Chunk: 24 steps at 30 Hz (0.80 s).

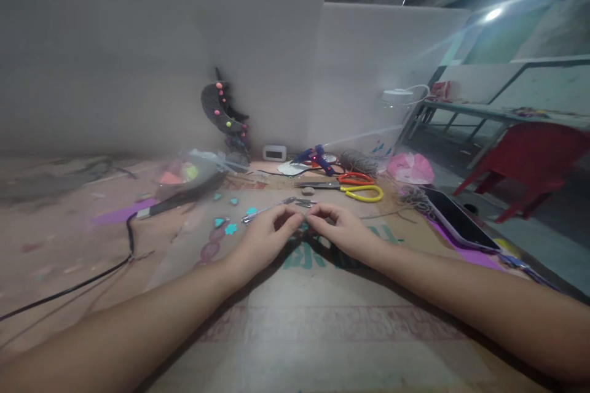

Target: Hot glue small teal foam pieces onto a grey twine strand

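Observation:
My left hand point(275, 226) and my right hand point(338, 228) meet above the cardboard sheet point(295, 331), thumbs pinched against fingers. Whatever sits between the fingertips is too small and hidden to name. Just beyond them lie a slim pen-like tool point(262, 212) and some short metal pieces point(304, 202). To the left of my left hand are a teal flower cut-out point(230, 229) and a teal heart point(218, 222). Farther back, scissors point(362, 193) with a yellow and an orange-red handle lie beside a small grey-brown lump point(308, 191).
A blue glue gun point(318, 158), a white clock-like box point(274, 153) and grey yarn point(357, 163) line the wall. At right lie a pink bundle point(410, 169) and a phone point(461, 220). A black cable point(69, 290) crosses the left; a red chair point(525, 159) stands beyond.

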{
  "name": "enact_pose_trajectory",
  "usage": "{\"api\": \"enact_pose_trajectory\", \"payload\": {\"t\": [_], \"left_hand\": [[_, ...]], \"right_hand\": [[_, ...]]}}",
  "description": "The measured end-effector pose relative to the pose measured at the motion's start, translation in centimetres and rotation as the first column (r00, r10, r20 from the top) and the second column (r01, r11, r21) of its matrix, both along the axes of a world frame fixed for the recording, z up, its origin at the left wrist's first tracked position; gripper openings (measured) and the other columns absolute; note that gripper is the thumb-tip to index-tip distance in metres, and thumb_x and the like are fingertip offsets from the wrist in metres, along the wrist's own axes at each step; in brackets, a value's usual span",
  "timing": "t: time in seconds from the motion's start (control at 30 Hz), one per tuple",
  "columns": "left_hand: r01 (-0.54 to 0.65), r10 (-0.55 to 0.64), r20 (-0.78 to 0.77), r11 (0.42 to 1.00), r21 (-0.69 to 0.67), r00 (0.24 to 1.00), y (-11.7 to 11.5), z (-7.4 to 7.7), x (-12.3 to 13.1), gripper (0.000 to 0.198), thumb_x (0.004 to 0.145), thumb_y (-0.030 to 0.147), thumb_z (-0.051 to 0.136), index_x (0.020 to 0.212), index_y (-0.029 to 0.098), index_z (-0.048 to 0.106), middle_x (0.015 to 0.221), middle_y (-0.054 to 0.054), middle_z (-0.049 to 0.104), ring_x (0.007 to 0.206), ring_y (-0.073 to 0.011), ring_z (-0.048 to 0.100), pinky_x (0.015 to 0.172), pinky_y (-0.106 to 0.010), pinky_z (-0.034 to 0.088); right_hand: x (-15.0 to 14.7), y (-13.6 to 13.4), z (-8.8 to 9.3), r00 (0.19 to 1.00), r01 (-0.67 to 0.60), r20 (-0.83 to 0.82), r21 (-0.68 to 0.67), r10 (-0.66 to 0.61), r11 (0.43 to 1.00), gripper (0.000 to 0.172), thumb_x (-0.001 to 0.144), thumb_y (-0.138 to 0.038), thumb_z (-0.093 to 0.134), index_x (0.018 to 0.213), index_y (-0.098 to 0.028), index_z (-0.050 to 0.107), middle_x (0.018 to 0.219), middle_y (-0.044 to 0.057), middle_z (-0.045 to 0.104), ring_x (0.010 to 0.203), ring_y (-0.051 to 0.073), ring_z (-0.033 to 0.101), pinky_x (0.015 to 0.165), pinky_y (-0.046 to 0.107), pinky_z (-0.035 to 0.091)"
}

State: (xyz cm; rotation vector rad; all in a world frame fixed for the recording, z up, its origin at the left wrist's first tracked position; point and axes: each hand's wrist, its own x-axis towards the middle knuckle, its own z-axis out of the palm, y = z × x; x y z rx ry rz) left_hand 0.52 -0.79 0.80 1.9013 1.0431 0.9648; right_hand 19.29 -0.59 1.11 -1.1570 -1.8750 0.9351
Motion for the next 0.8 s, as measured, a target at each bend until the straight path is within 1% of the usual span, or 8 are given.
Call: {"api": "enact_pose_trajectory", "payload": {"t": [0.23,0.37,0.5,0.8], "left_hand": [[-0.003,0.003,-0.008,1.0,-0.004,1.0,0.05,0.08,0.12,0.028,0.094,0.037,0.048,0.094,0.017,0.067,0.093,-0.004,0.07,0.09,-0.0199,0.061,0.081,-0.027,0.045],[0.005,-0.005,-0.021,1.0,0.006,1.0,0.17,-0.04,-0.03,0.028,0.095,0.038,0.048,0.096,0.017,0.067,0.097,-0.004,0.07,0.094,-0.0204,0.061,0.083,-0.028,0.044],[0.0,0.0,-0.024,1.0,0.004,1.0,0.27,-0.27,-0.15,0.031,0.095,0.04,0.047,0.094,0.017,0.067,0.094,-0.005,0.069,0.091,-0.0204,0.061,0.082,-0.029,0.043],[0.005,-0.005,-0.025,1.0,-0.004,1.0,0.23,-0.09,-0.11,0.032,0.096,0.041,0.044,0.087,0.017,0.064,0.091,-0.004,0.066,0.086,-0.0191,0.058,0.077,-0.029,0.042]], "right_hand": [[-0.03,0.23,-0.43,0.999,-0.018,-0.038,-0.036,0.016,0.999,0.021,0.085,-0.038,0.058,0.079,-0.018,0.061,0.073,0.001,0.06,0.069,0.015,0.055,0.066,0.028,0.043],[-0.07,0.09,-0.2,1.0,-0.011,-0.024,-0.044,0.01,0.999,0.019,0.085,-0.036,0.057,0.078,-0.018,0.061,0.072,0.0,0.059,0.067,0.014,0.053,0.066,0.028,0.043],[-0.13,-0.02,0.06,1.0,0.002,-0.007,-0.055,-0.002,0.998,0.019,0.085,-0.035,0.056,0.077,-0.019,0.06,0.071,0.0,0.058,0.066,0.013,0.051,0.065,0.028,0.042],[-0.08,0.07,-0.23,1.0,0.005,-0.009,-0.028,-0.005,1.0,0.02,0.084,-0.037,0.057,0.076,-0.019,0.059,0.07,0.0,0.058,0.066,0.013,0.053,0.065,0.027,0.042]]}}
